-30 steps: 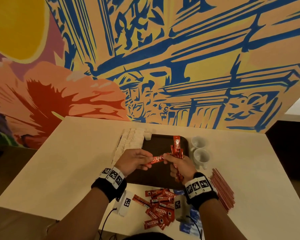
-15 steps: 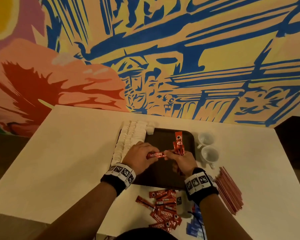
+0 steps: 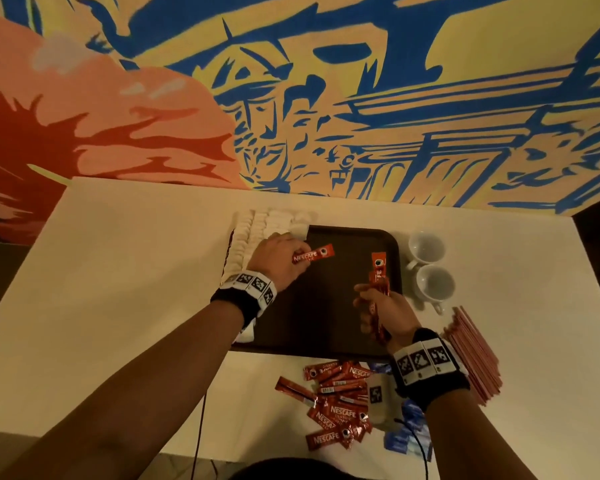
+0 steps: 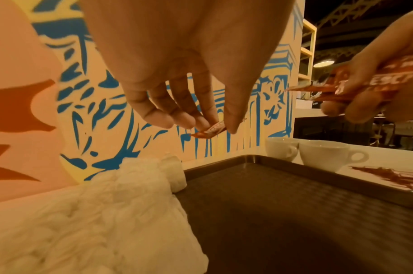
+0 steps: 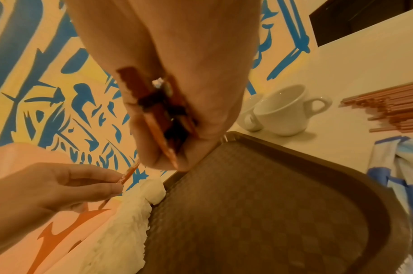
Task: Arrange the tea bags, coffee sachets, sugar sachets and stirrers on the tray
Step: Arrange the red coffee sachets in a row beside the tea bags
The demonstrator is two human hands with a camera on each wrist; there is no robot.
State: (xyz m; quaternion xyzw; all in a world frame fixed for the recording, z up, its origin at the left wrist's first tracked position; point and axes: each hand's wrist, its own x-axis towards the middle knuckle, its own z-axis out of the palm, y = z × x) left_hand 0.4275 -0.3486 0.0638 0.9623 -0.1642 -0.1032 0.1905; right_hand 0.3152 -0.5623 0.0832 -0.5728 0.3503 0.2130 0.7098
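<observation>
Coffee step in hand; left hand (image 3: 280, 261) pinches one sachet (image 3: 313, 254) above tray (image 3: 354, 237) far-left, beside tea bags (image 3: 257, 230); right hand (image 3: 383, 313) clamped on bundle (image 3: 378, 275) over tray right; next, judged: lay sachet flat, square to tea bags.

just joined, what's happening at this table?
A person is sorting coffee sachets over the dark brown plastic tray. The left hand pinches one red Nescafe sachet above the tray, beside the row of white tea bags. The right hand grips a bundle of red sachets. More red sachets and the pink stirrers lie off the tray.
</observation>
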